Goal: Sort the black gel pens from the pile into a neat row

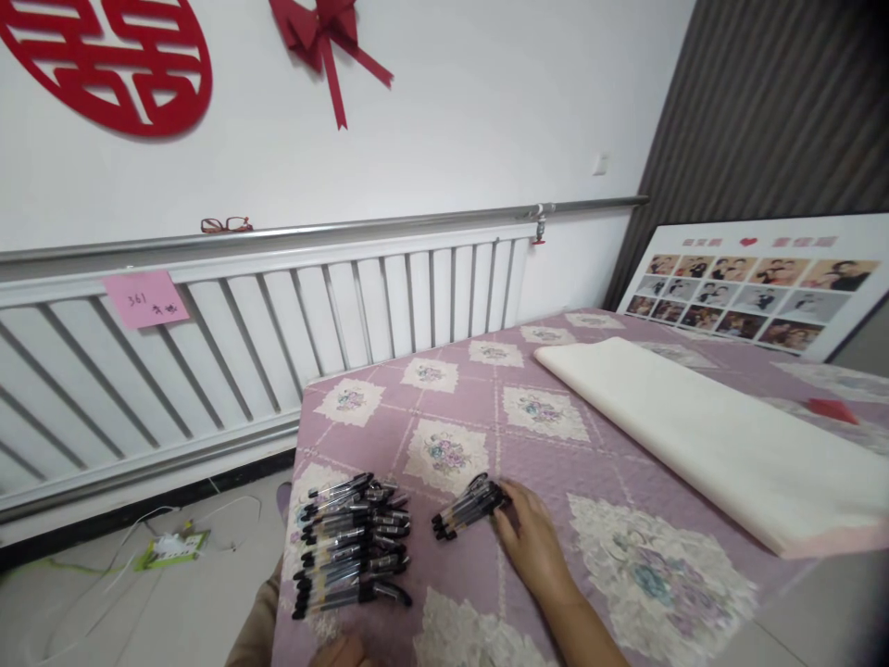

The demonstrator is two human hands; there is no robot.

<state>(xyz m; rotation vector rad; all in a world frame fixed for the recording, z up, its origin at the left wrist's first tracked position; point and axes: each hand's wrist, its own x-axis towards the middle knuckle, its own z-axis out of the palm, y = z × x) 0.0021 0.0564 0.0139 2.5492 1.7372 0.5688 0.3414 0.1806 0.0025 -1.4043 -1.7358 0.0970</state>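
My right hand (533,542) is at the capped ends of a small bunch of black pens (469,507), with thumb and fingers closed around them. The bunch lies on or just over the purple flowered cover (518,463); I cannot tell which. To its left, a larger pile of similar clear-barrelled black pens (354,547) lies in rows near the cover's left edge. My left hand (340,651) shows only in part at the bottom edge, just below that pile, and its fingers are mostly cut off.
A long cream-white folded sheet (667,417) lies on the right, with a red piece (832,410) beyond it. A photo board (750,287) leans at the back right. Behind stands a white radiator (389,296); glasses (226,224) rest on its pipe. Cables and a power strip (173,548) lie on the floor.
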